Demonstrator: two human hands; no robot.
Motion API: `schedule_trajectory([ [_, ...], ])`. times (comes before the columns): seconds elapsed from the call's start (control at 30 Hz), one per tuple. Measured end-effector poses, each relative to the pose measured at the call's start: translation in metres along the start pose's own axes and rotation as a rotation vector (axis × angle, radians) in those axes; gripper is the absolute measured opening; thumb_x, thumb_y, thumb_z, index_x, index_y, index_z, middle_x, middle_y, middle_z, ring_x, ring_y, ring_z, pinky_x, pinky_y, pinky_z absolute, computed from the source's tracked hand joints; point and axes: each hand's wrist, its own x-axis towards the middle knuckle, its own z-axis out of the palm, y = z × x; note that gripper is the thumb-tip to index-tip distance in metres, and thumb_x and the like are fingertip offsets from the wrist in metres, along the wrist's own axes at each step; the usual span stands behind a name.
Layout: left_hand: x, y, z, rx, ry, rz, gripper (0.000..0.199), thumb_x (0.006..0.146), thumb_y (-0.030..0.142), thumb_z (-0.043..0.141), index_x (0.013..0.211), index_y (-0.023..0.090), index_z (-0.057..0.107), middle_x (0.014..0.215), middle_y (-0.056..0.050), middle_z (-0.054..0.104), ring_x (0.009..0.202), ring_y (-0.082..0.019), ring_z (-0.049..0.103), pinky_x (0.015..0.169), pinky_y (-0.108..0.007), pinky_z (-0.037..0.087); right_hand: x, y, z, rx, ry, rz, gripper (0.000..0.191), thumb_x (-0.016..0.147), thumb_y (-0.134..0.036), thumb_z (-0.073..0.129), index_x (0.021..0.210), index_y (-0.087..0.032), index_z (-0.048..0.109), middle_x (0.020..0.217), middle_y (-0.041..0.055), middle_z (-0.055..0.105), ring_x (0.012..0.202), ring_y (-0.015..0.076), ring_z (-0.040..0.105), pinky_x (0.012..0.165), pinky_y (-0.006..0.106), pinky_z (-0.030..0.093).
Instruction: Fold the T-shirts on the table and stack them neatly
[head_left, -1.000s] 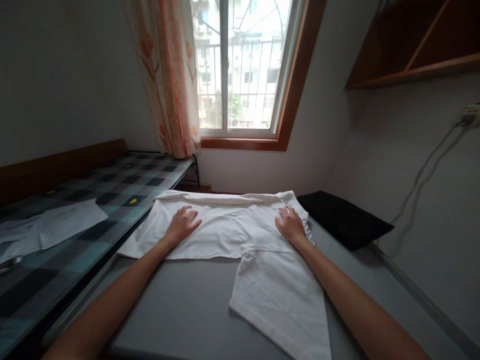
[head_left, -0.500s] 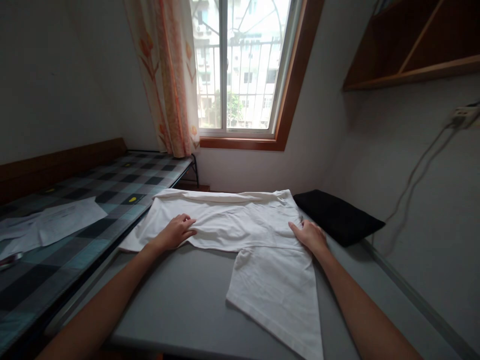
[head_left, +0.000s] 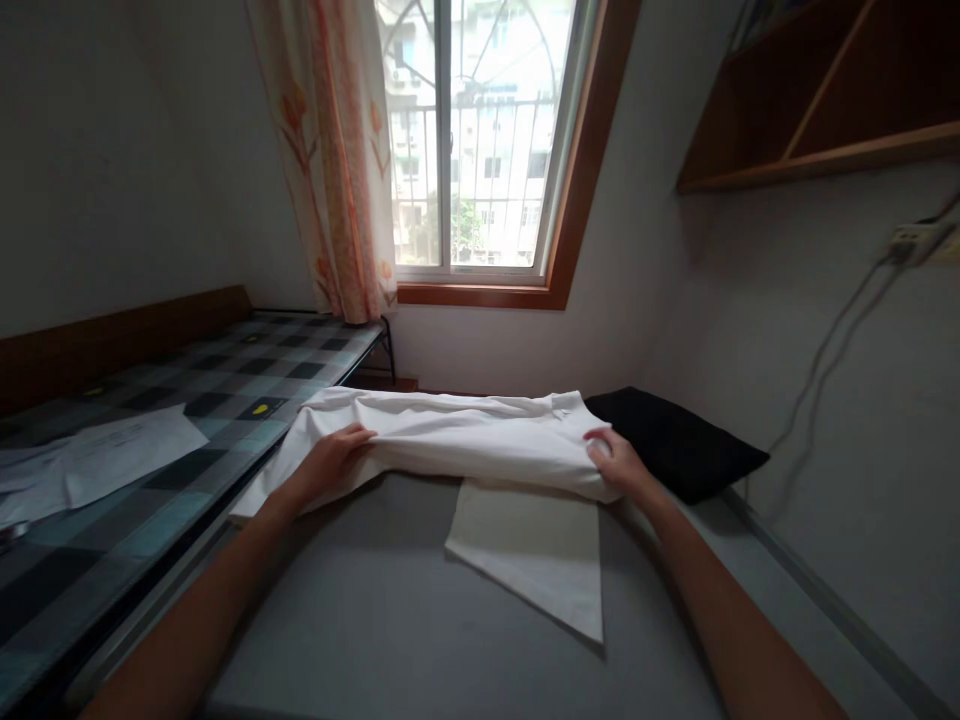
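Gripping the white garment (head_left: 472, 440) above the grey tabletop (head_left: 337, 600), the left hand (head_left: 341, 450) has its fingers bent nearly closed over the cloth. Between the 2 hands, keeping the raised span evenly taut should limit creases; the flap (head_left: 532, 545) nearer the camera seems best left flat. The right hand (head_left: 619, 462) pinches the other end, near a black item (head_left: 675, 445).

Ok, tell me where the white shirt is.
In the head view, the white shirt is centred below the window, over the grey tabletop, held between the left hand and right hand.
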Motion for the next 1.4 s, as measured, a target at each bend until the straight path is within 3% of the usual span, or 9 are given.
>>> schedule_trajectory([
  [0.1, -0.002, 0.005, -0.001, -0.064, -0.195, 0.011, 0.029, 0.096, 0.031, 0.044, 0.086, 0.019, 0.068, 0.085, -0.006, 0.065, 0.074, -0.016, 0.061, 0.067, -0.025, 0.046, -0.005, 0.001, -0.001, -0.112, -0.278, 0.07, 0.009, 0.062, -0.028, 0.062, 0.062, -0.02, 0.064, 0.06, 0.0026, 0.06, 0.063, 0.0197, 0.056, 0.064, 0.03, 0.046],
  [0.27, 0.0, 0.002, -0.014, -0.235, -0.108, -0.018, 0.033, 0.094, 0.039, 0.047, 0.084, 0.016, 0.068, 0.084, -0.005, 0.065, 0.078, -0.017, 0.059, 0.072, -0.025, 0.046, -0.006, -0.015, -0.02, 0.233, -0.189, 0.075, 0.036, 0.068, -0.047, 0.061, 0.086, -0.017, 0.072, 0.077, 0.0035, 0.067, 0.068, 0.0178, 0.057, 0.063, 0.027, 0.044],
  [0.33, -0.001, -0.001, -0.018, -0.282, -0.158, -0.046, 0.037, 0.094, 0.043, 0.047, 0.081, 0.015, 0.068, 0.08, -0.004, 0.064, 0.075, -0.016, 0.058, 0.07, -0.024, 0.045, -0.006, -0.016, -0.026, 0.305, -0.214, 0.114, 0.044, 0.068, -0.051, 0.061, 0.093, -0.017, 0.072, 0.083, 0.0044, 0.069, 0.068, 0.0176, 0.058, 0.061, 0.027, 0.044],
  [0.47, -0.004, 0.001, -0.012, -0.266, -0.374, -0.106, 0.038, 0.088, 0.048, 0.054, 0.08, 0.016, 0.072, 0.075, -0.004, 0.067, 0.07, -0.016, 0.057, 0.066, -0.024, 0.045, -0.009, -0.005, -0.022, 0.019, -0.477, 0.156, 0.019, 0.061, -0.034, 0.069, 0.07, -0.018, 0.072, 0.075, 0.0057, 0.07, 0.075, 0.0218, 0.062, 0.069, 0.029, 0.048],
  [0.53, -0.006, 0.003, -0.007, -0.241, -0.412, -0.124, 0.036, 0.086, 0.047, 0.055, 0.086, 0.016, 0.074, 0.08, -0.005, 0.07, 0.074, -0.018, 0.059, 0.07, -0.025, 0.046, -0.011, 0.002, -0.015, -0.111, -0.506, 0.151, 0.011, 0.061, -0.028, 0.068, 0.066, -0.018, 0.071, 0.07, 0.0051, 0.068, 0.076, 0.0228, 0.062, 0.07, 0.03, 0.049],
  [0.8, -0.004, 0.004, -0.017, -0.291, -0.375, -0.141, 0.045, 0.086, 0.055, 0.054, 0.071, 0.016, 0.069, 0.071, -0.003, 0.064, 0.069, -0.017, 0.056, 0.065, -0.024, 0.044, -0.014, -0.006, -0.021, -0.086, -0.541, 0.108, 0.022, 0.066, -0.036, 0.064, 0.074, -0.018, 0.072, 0.069, 0.003, 0.065, 0.065, 0.0187, 0.057, 0.057, 0.027, 0.045],
  [1.07, -0.006, 0.01, -0.017, -0.276, -0.417, -0.192, 0.045, 0.082, 0.058, 0.057, 0.072, 0.016, 0.07, 0.074, -0.003, 0.065, 0.069, -0.017, 0.056, 0.066, -0.025, 0.044, -0.016, -0.014, -0.033, -0.047, -0.592, 0.108, 0.039, 0.065, -0.05, 0.067, 0.083, -0.016, 0.072, 0.081, 0.0053, 0.066, 0.077, 0.0209, 0.058, 0.067, 0.029, 0.047],
  [1.23, -0.009, 0.001, -0.005, -0.257, -0.381, -0.255, 0.052, 0.086, 0.062, 0.047, 0.081, 0.016, 0.072, 0.08, -0.005, 0.07, 0.075, -0.02, 0.061, 0.07, -0.027, 0.046, -0.026, -0.021, -0.049, 0.117, -0.679, 0.058, 0.059, 0.065, -0.052, 0.074, 0.117, -0.023, 0.067, 0.115, 0.0067, 0.064, 0.1, 0.0252, 0.059, 0.079, 0.029, 0.05],
  [1.4, -0.007, -0.007, 0.006, -0.278, -0.252, -0.268, 0.059, 0.09, 0.062, 0.035, 0.083, 0.016, 0.071, 0.085, -0.007, 0.072, 0.08, -0.022, 0.064, 0.078, -0.03, 0.048, -0.036, -0.027, -0.06, 0.23, -0.721, 0.074, 0.085, 0.06, -0.05, 0.078, 0.138, -0.027, 0.052, 0.131, 0.006, 0.059, 0.115, 0.0296, 0.056, 0.091, 0.034, 0.051],
])
